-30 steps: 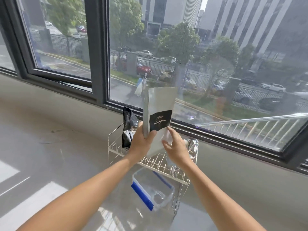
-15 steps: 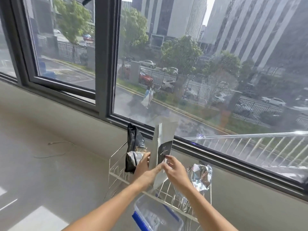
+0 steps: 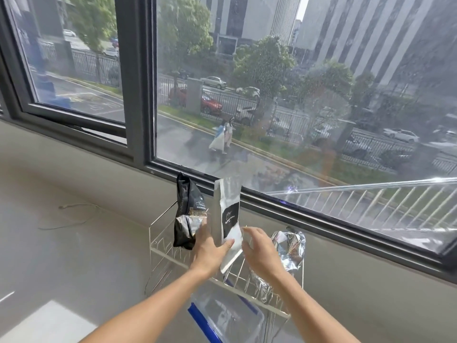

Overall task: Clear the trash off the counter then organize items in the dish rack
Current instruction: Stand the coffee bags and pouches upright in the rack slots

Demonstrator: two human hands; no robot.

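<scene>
A white wire dish rack (image 3: 158, 246) stands on the grey counter below the window. A silver pouch with a black label (image 3: 228, 214) stands upright in the rack's slots. My left hand (image 3: 210, 251) grips its lower edge. My right hand (image 3: 259, 251) hovers just right of the pouch with fingers apart, holding nothing. A black coffee bag (image 3: 188, 214) stands in the rack to the left of the pouch. A crumpled silver foil bag (image 3: 290, 246) sits at the rack's right end.
A clear plastic container with a blue rim (image 3: 222, 318) lies under the rack's front. A thin white cable (image 3: 74, 214) trails on the counter at left. The dark window frame (image 3: 138, 95) rises right behind the rack.
The silver pouch has come down from held-up height into the rack beside the black bag. My right hand has let go of it and drawn slightly away. The camera has tilted up.
</scene>
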